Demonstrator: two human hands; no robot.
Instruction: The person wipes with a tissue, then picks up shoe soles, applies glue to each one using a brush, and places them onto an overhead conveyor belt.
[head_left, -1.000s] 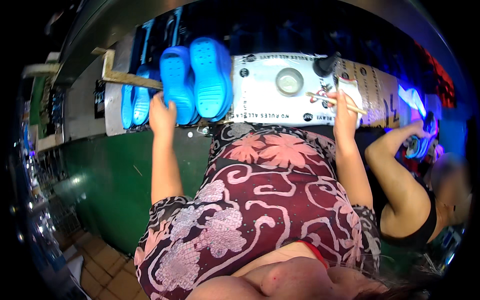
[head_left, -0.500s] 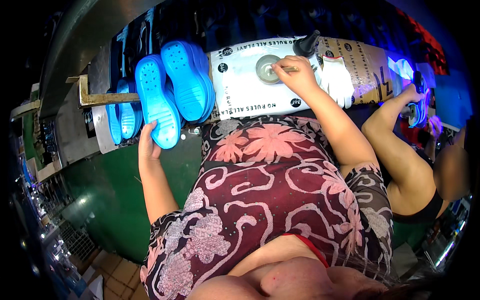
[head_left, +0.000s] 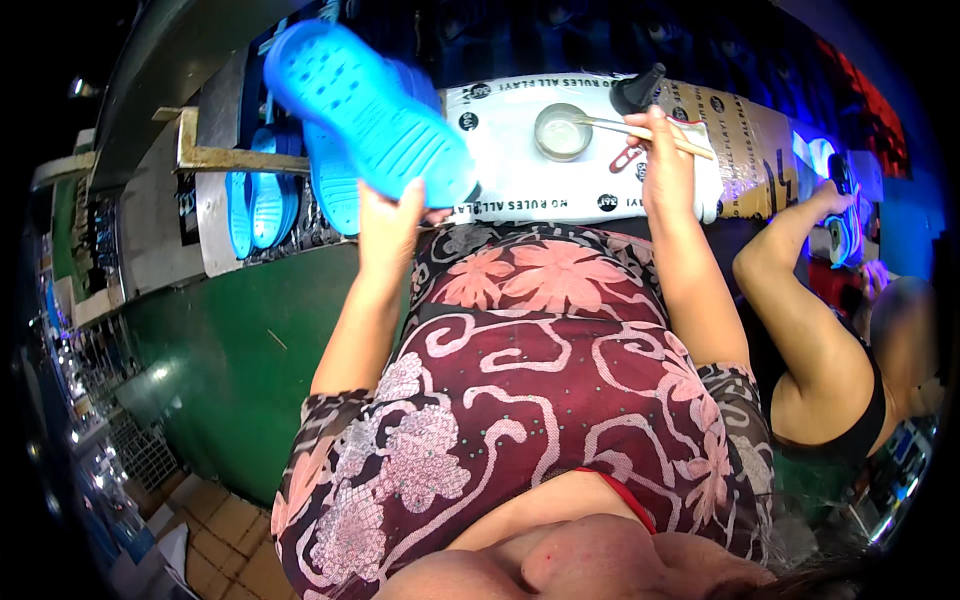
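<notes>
My left hand (head_left: 400, 222) is closed around one end of a bright blue shoe sole (head_left: 370, 115). The sole is raised and tilted, with small holes at its far end and ridges toward my fingers; its far end is blurred. In my right hand (head_left: 668, 165) is a brush (head_left: 640, 130) with a pale wooden handle. Its tip reaches the small round bowl (head_left: 563, 148), which holds a cloudy liquid. The bowl stands on a white printed plastic sheet (head_left: 510, 185). More blue soles (head_left: 335, 190) lie on the bench behind and beneath the raised one.
A black cone-shaped container (head_left: 638, 92) stands behind my right hand. Brown printed cardboard (head_left: 745, 165) covers the bench to the right. At the left, a metal frame (head_left: 240, 160) sticks out near other blue soles (head_left: 268, 200). Far right, a co-worker's arm (head_left: 800, 260) reaches to a shoe (head_left: 845, 225).
My left hand has lifted the blue sole off the bench and swung it right. My right hand has drawn back to the right, and the brush now slants across to the bowl.
</notes>
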